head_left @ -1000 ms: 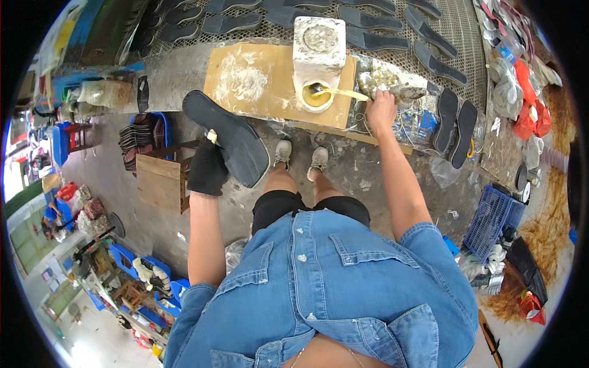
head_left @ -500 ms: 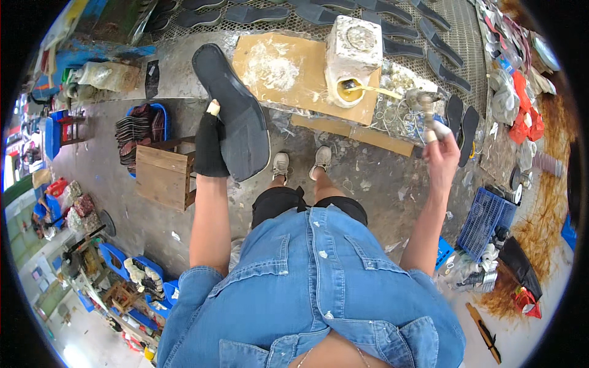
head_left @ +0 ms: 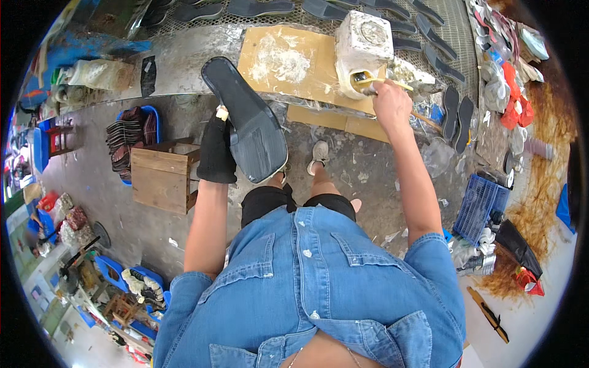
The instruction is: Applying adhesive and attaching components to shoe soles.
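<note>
A black shoe sole point(head_left: 250, 119) is held up over the bench's near edge, its heel end pointing away to the left. My left hand point(head_left: 218, 144), in a black fingerless glove, grips its left edge with a wrapped thumb; the other fingers are hidden behind it. My right hand point(head_left: 392, 105) is at the mouth of a white glue pot point(head_left: 345, 84), fingers closed on the pale yellow handle of a brush point(head_left: 402, 84) whose tip is in the pot. To the right of this hand a hammer's wooden handle point(head_left: 427, 121) shows, its head partly hidden.
White-smeared cardboard point(head_left: 257, 55) covers the bench, with a stained white block-shaped container point(head_left: 365, 38) behind the pot. Many soles point(head_left: 261, 7) lie on mesh beyond. A wooden stool point(head_left: 161, 175) and a blue basin of stacked pieces point(head_left: 132, 138) stand left, a blue crate point(head_left: 481, 208) right.
My right hand has let go of the hammer on the bench and moved left onto the brush in the pot. The sole in my left hand has shifted slightly right and tilted.
</note>
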The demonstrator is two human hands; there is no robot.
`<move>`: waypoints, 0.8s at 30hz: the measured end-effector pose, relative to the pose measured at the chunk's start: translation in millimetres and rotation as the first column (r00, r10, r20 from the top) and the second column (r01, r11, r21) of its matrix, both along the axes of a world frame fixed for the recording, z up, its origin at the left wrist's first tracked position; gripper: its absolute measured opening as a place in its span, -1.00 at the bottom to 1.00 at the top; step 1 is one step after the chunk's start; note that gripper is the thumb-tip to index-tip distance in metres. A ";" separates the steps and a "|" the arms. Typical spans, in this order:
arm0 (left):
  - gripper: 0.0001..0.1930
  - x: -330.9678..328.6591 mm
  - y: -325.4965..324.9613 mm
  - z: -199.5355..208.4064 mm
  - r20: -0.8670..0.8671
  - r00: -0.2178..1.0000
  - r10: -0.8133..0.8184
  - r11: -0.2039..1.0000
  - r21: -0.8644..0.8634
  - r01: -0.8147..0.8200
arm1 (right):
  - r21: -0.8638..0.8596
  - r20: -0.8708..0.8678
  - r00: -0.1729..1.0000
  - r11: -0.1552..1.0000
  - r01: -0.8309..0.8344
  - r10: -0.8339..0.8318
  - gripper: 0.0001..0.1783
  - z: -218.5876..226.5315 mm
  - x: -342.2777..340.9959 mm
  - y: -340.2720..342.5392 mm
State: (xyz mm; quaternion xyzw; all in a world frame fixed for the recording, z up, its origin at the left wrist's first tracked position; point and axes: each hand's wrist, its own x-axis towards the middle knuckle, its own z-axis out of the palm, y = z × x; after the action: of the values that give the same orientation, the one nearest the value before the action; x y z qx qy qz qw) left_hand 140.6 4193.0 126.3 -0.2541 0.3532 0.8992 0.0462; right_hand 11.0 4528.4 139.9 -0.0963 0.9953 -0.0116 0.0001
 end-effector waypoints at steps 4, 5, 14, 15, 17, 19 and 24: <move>-0.62 4.8 -16.4 14.5 0.009 1.000 0.001 1.000 -0.015 0.000 | 0.008 0.028 0.996 0.997 0.082 -0.082 -0.80 42.1 11.0 -7.7; -0.62 3.1 -19.3 16.8 -0.016 1.000 -0.008 1.000 -0.008 0.008 | 0.010 0.028 0.996 0.997 0.080 -0.080 -0.80 43.1 14.4 -7.7; -0.63 -12.0 -26.7 60.1 -0.114 0.991 -0.065 0.998 0.000 0.066 | -0.601 0.318 0.947 0.761 0.245 -0.053 -0.75 0.9 60.1 -10.4; -0.64 -10.7 -29.0 63.7 -0.133 0.989 -0.070 0.997 0.003 0.071 | -0.804 0.443 0.896 0.456 0.382 0.029 -0.74 2.1 59.5 -10.7; -0.69 -15.2 -26.1 65.7 -0.153 0.985 -0.078 0.996 -0.057 0.070 | -0.882 0.364 0.890 0.206 0.424 -0.273 -0.79 -16.1 60.0 6.6; -0.70 -15.3 -28.2 70.8 -0.118 0.987 -0.113 0.977 -0.196 0.089 | -0.621 0.518 0.820 0.552 0.556 -0.244 -0.77 -26.1 60.6 22.7; -0.65 -1.8 -19.0 104.2 -0.127 0.982 -0.138 0.951 -0.294 0.096 | -0.952 0.293 0.955 0.075 0.295 -0.043 -0.72 68.5 73.9 -49.6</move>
State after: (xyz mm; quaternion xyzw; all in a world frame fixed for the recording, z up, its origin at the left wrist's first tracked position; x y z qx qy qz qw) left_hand 138.8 4173.9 230.5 -0.1701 0.4965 0.8504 0.0362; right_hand 84.8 4478.7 208.4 0.0468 0.7272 -0.6843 0.0278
